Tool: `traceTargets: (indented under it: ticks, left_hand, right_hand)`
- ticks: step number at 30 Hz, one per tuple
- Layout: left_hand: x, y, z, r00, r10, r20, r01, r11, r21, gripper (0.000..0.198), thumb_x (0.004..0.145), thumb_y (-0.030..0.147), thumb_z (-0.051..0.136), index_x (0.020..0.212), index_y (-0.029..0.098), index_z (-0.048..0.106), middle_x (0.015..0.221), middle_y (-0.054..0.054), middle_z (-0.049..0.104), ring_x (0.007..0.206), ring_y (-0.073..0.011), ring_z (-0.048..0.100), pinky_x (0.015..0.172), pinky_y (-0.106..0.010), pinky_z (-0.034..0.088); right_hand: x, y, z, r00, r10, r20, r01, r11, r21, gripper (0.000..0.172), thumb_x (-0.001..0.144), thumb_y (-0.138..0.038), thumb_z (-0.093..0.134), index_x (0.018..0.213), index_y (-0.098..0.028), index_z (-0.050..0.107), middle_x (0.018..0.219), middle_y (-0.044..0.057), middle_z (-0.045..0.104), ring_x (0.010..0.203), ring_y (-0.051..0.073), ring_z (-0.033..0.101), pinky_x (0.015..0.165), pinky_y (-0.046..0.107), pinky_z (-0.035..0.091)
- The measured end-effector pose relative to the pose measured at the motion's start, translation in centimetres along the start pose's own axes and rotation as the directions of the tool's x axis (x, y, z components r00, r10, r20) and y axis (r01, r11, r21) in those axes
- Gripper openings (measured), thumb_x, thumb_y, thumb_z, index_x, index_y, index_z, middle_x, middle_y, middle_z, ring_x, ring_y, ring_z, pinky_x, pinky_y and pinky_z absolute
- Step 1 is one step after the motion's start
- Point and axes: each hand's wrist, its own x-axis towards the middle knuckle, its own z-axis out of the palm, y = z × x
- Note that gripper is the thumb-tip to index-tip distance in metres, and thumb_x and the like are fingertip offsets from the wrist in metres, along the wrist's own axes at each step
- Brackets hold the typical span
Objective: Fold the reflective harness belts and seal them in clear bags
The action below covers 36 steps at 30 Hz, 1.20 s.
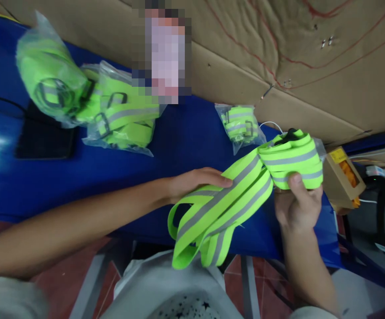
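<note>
A neon-green reflective strap (235, 195) with grey stripes spans both my hands. My right hand (298, 204) grips its folded bundle at the right, thumb across the front. Dark material shows at the bundle's top. My left hand (199, 181) is at the loose looped part, with a finger lying along the band and the other fingers hidden behind it. The loops hang down past the table's front edge, over my lap. Just beyond the bundle lies a small clear bag (240, 125) holding a similar folded strap with black buckles.
Plastic bags of green straps (122, 110) lie at the left on the blue table (186, 137). A black flat object (46, 137) with a cable sits beside them. Cardboard (305, 102) with red wires stands behind. An open carton (341, 177) is at the right.
</note>
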Motion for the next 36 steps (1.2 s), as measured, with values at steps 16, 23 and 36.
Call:
traceTargets:
  ticks: [16,23,36]
  left_hand:
    - [1.4,-1.1,-0.9,0.972,0.050,0.232,-0.072,0.994,0.088,0.046,0.077,0.045,0.088,0.114,0.021,0.076,0.105,-0.005,0.079,0.085,-0.0167,0.074,0.077,-0.025,0.058]
    - [0.6,-0.1,-1.0,0.974,0.063,0.215,-0.198,0.694,0.692,0.043,0.082,0.048,0.083,0.111,0.016,0.078,0.097,-0.005,0.078,0.081,-0.0178,0.070,0.069,-0.022,0.051]
    - [-1.3,2.7,2.1,0.894,0.351,0.277,-0.424,0.862,0.277,0.094,0.065,0.050,0.095,0.148,0.027,0.056,0.151,-0.011,0.060,0.143,-0.0313,0.054,0.116,-0.041,0.045]
  right_hand:
    - [4.6,-0.6,-3.5,0.932,-0.343,-0.115,0.330,0.936,-0.123,0.029,0.080,-0.025,0.081,0.109,-0.021,0.079,0.121,0.008,0.076,0.121,0.032,0.071,0.108,0.050,0.055]
    - [5.6,-1.6,-5.0,0.966,-0.257,-0.001,0.256,0.963,-0.083,0.027,0.079,-0.039,0.079,0.100,-0.021,0.081,0.132,0.010,0.071,0.134,0.039,0.061,0.107,0.053,0.054]
    - [0.0,-1.1,-4.2,0.897,-0.056,0.439,0.139,0.977,-0.160,0.036,0.079,-0.046,0.078,0.111,-0.029,0.078,0.086,0.007,0.080,0.065,0.027,0.075,0.056,0.041,0.062]
